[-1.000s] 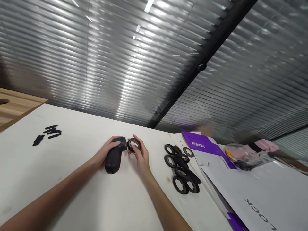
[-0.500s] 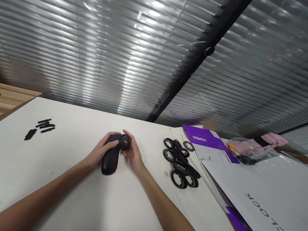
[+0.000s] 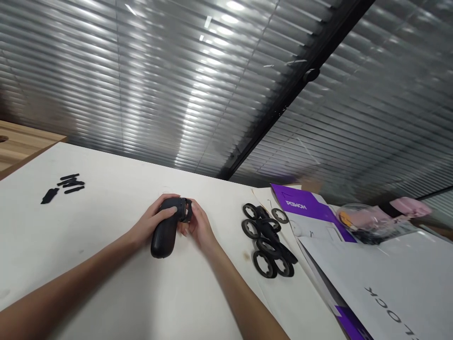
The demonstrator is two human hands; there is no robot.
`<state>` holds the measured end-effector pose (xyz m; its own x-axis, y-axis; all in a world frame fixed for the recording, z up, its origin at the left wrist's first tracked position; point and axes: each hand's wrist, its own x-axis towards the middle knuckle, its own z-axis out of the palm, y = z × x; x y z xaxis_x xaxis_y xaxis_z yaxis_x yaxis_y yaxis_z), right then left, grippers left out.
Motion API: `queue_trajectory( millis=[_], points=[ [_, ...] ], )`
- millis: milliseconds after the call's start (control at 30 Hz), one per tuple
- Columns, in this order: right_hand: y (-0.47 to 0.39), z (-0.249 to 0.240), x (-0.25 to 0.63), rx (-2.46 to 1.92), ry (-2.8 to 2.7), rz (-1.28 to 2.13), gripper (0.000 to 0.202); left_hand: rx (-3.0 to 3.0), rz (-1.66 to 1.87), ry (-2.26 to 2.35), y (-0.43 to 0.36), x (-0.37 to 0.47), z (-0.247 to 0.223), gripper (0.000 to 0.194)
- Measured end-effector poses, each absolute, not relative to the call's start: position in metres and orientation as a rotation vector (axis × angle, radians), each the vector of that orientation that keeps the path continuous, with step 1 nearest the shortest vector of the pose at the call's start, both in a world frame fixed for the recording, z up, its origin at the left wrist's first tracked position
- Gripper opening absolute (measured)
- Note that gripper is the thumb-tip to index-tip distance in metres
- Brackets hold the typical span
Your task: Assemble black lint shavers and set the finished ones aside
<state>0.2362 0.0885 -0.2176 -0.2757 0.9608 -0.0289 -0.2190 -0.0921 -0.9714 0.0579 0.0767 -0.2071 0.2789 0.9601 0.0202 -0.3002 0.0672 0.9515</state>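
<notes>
A black handheld device (image 3: pixel 164 236) with a rounded handle is held above the white table (image 3: pixel 116 293). My left hand (image 3: pixel 152 219) wraps round its upper body, thumb on top. At the device's right end, my right hand (image 3: pixel 200 224) has its fingers closed round a black ring-like part (image 3: pixel 188 210). A narrow gap shows between that part and the body. Whether the two are joined cannot be made out.
Several black rings (image 3: pixel 264 263) and dark pieces lie right of my hands. Small black strips (image 3: pixel 74 190) lie at the far left. Purple-and-white packaging (image 3: pixel 300 200), a large white box (image 3: pixel 389 274) and a pink item (image 3: pixel 406 207) are at the right. A slatted blind (image 3: pixel 141 85) stands behind.
My right hand's fingers have curled in closer round the ring-like part, with the index finger lower. The view has shifted slightly, and my left hand keeps its hold.
</notes>
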Motion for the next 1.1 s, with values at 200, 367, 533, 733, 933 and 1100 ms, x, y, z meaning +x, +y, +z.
queue_trajectory(
  millis=[200, 367, 533, 733, 933, 1100],
  points=[
    [0.088, -0.205, 0.243, -0.880, -1.221, 1.402, 0.034, 1.019, 1.138, 0.714, 0.074, 0.064, -0.205, 0.037],
    [0.084, -0.207, 0.247, -0.878, -1.265, 1.291, 0.030, 0.866, 1.058, 0.821, 0.065, 0.073, -0.209, 0.046],
    [0.076, -0.203, 0.238, -0.822, -1.143, 1.351, 0.030, 0.599, 0.794, 0.689, 0.053, 0.078, -0.206, 0.068],
    [0.071, -0.198, 0.238, -0.800, -1.083, 1.357, 0.030, 0.435, 0.548, 0.571, 0.052, 0.077, -0.207, 0.089],
    [0.077, -0.199, 0.247, -0.856, -1.426, 1.166, 0.027, 0.468, 0.539, 0.551, 0.052, 0.075, -0.208, 0.096],
    [0.079, -0.197, 0.249, -0.800, -1.472, 1.122, 0.023, 0.542, 0.607, 0.594, 0.050, 0.075, -0.205, 0.090]
  ],
)
